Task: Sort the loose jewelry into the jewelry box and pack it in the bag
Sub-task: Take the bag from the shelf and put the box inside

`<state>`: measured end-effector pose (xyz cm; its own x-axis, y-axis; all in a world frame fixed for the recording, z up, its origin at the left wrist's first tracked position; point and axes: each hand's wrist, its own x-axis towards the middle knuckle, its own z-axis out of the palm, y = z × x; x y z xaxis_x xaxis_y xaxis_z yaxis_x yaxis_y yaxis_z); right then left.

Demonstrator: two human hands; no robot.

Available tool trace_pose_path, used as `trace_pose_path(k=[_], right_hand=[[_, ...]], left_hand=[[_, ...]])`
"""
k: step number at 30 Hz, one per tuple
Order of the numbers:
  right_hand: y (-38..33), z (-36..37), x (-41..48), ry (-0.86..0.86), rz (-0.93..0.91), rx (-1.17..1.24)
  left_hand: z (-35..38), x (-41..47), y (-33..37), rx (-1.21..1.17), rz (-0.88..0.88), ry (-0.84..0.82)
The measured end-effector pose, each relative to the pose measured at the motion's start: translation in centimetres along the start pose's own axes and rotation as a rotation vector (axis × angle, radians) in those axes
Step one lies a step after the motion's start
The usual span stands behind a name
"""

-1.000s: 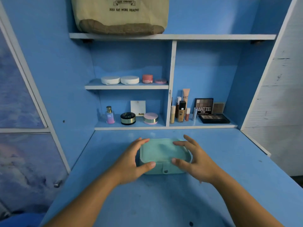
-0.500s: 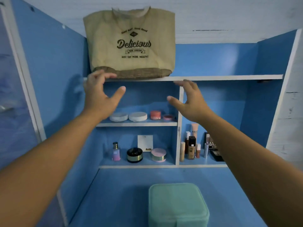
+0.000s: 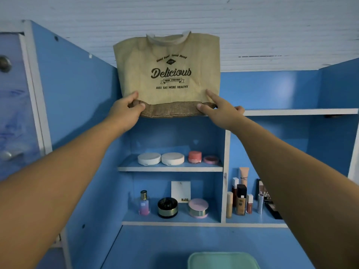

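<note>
**Tote held by both bottom corners, box waiting below**

Nearest, at the bottom edge of view, the mint-green, round-cornered jewelry box [image 3: 223, 261] sits on the blue desk [image 3: 155, 247], right under the reach. Above it, small round cosmetic jars [image 3: 161, 159] and slim bottles [image 3: 240, 200] line the open shelves. Farthest up, the beige woven tote bag [image 3: 169, 74] with a brown base stands on the white-edged top shelf [image 3: 291, 112].

The left hand [image 3: 124, 111] has thumb and fingers clamped on the bag's left bottom corner. The right hand [image 3: 219, 111] pinches the right corner, thumb on the base and forefinger straight up the face.

Held only at the bottom, the floppy bag may fold forward as it comes off, brushing the jars or dropping onto the box.

The box's lid looks closed, so its contents cannot be seen. The bag's mouth faces up and its inside is hidden.
</note>
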<state>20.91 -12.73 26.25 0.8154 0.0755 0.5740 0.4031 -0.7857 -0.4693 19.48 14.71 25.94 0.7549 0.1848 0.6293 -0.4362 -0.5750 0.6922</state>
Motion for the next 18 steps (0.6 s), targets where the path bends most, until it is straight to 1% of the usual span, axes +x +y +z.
trace_pose_path(k=[3, 5, 7, 13, 16, 18], right_hand=[[0.1, -0.4, -1.2, 0.043, -0.064, 0.171], [0.4, -0.9, -2.1, 0.073, -0.111, 0.333], [0.6, -1.7, -3.4, 0.107, -0.137, 0.441], [1.4, -3.9, -9.4, 0.201, -0.18, 0.526], [2.2, -4.3, -13.9, 0.207, -0.201, 0.569], [3.1, -3.9, -17.1, 0.181, -0.194, 0.569]], left_hand=[[0.3, -1.1, 0.8, 0.0, 0.069, 0.05], [0.4, -2.2, 1.5, 0.029, 0.145, 0.091], [0.5, -3.5, 2.4, 0.038, 0.228, 0.12], [1.1, -9.2, 3.7, -0.058, 0.357, 0.184], [1.6, -13.9, 3.6, -0.073, 0.421, 0.197], [1.9, -17.5, 3.1, -0.076, 0.433, 0.192]])
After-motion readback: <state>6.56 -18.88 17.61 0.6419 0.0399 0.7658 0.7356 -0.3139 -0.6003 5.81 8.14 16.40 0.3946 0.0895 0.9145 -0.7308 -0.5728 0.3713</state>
